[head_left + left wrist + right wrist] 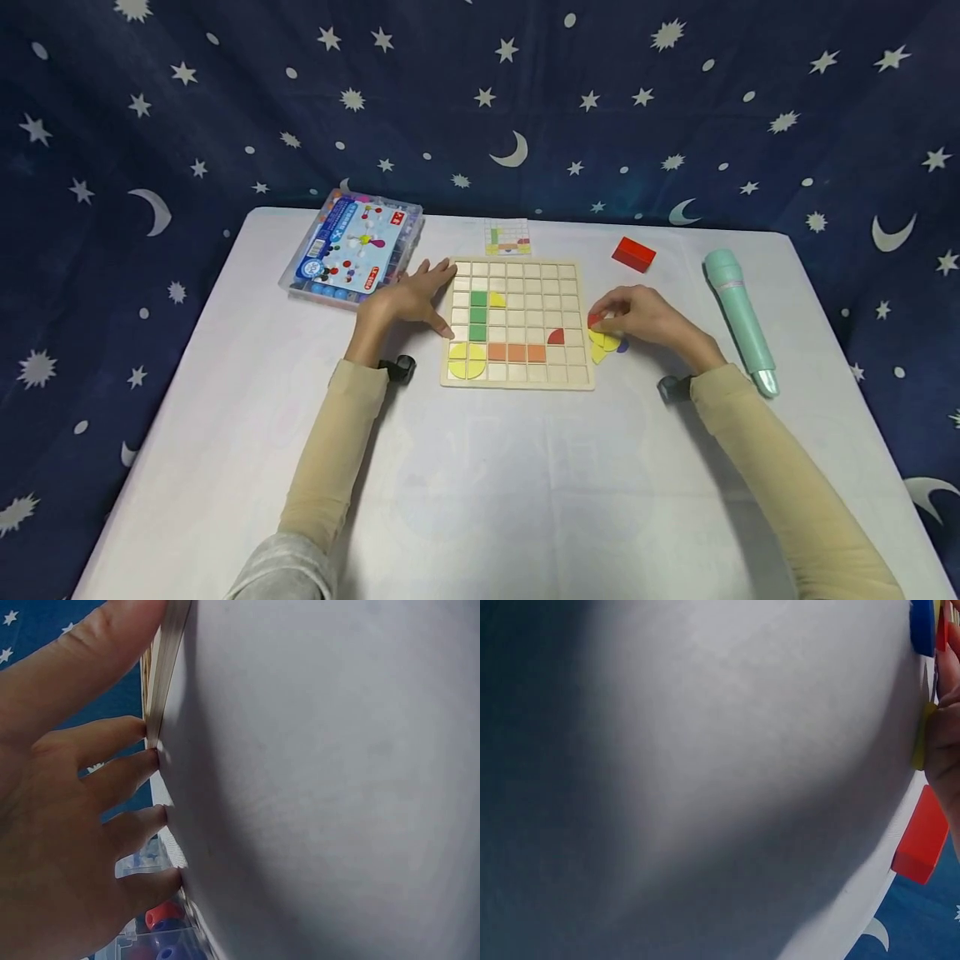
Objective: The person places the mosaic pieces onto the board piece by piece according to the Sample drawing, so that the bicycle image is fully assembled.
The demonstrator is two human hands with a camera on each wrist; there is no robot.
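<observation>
A wooden grid board (525,327) lies flat, bearing green squares (477,316), orange squares (517,353), a yellow circle of quarter pieces (467,361), one lone yellow quarter (497,300) and a red quarter (556,337). My left hand (411,298) has its fingers spread, thumb and fingertips touching the board's left edge. At the board's right side, my right hand (643,318) pinches a red piece (942,628) between thumb and fingers. Just under that hand is a pile of yellow pieces (602,343) with a blue piece (623,346) beside it; part of the pile is hidden.
A small pattern card (507,237) lies behind the board. To the left is a clear plastic case (356,246) with colourful beads. A red block (633,254) stands behind my right hand, and a mint-green microphone-shaped object (741,321) lies farther right on the white table (525,483).
</observation>
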